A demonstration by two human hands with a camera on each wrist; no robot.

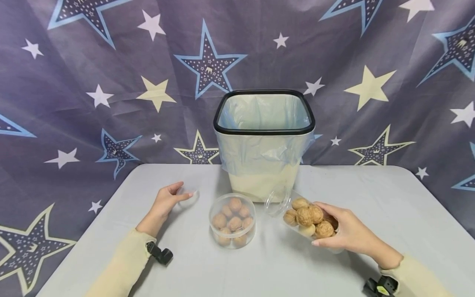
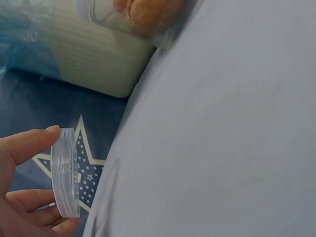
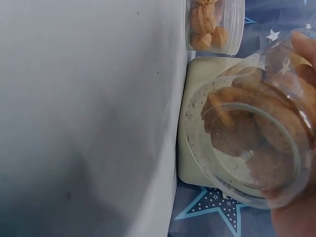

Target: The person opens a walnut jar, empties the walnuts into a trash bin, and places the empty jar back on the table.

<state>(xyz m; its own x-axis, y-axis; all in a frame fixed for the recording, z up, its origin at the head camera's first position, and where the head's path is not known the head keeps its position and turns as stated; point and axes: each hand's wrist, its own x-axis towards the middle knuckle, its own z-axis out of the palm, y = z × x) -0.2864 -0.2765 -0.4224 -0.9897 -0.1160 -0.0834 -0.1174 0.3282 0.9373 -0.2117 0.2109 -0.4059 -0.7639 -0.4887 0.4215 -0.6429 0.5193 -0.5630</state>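
In the head view my left hand (image 1: pixel 165 202) pinches a clear round lid (image 2: pixel 64 173) by its edge, just above the left part of the table; the left wrist view shows it upright between thumb and fingers. My right hand (image 1: pixel 346 229) grips a clear plastic jar (image 3: pixel 247 195) of walnuts (image 1: pixel 311 216), its fingers around the wall. This jar is tipped over toward the left, with its round mouth (image 1: pixel 277 201) facing the middle. Between the hands stands another clear jar (image 1: pixel 233 243), upright, with several walnuts (image 1: pixel 234 223) inside.
A cream bin (image 1: pixel 259 183) with a black rim and a blue liner bag stands behind the middle jar. The white table (image 1: pixel 185 268) ends at a dark star-printed cloth (image 1: pixel 122 103). Each wrist wears a small black camera (image 1: pixel 159 253).
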